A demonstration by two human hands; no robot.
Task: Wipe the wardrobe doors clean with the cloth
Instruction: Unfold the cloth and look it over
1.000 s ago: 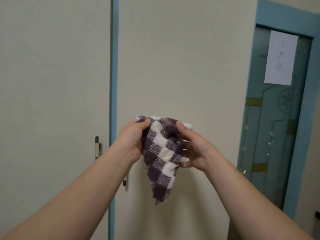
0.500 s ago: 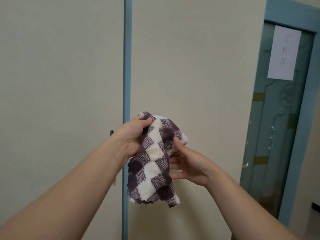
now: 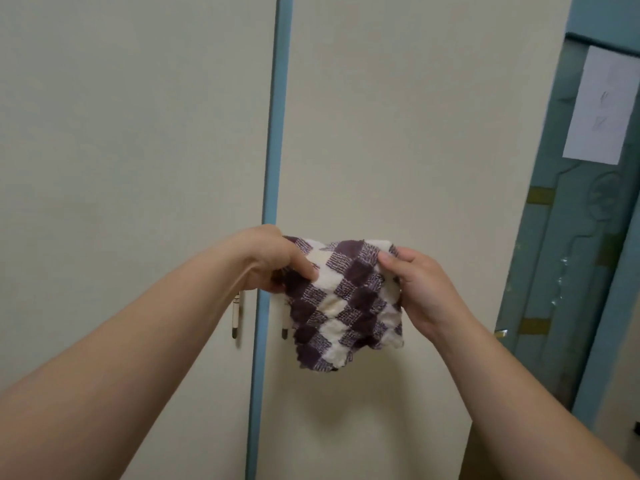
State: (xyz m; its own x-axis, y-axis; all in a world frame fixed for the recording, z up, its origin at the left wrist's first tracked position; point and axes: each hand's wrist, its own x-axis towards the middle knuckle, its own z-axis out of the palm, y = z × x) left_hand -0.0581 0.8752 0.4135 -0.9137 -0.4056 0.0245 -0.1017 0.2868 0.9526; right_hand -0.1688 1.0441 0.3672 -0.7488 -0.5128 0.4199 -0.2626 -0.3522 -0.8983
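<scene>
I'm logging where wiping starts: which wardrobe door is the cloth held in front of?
The right wardrobe door, right of the blue strip: the cloth hangs before it, not the left door.

Home bedroom: wardrobe doors (image 3: 138, 133), room door (image 3: 571, 271).

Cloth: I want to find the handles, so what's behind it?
The right wardrobe door. Only the lower tip of its handle shows, left of the cloth; the rest is covered.
</scene>
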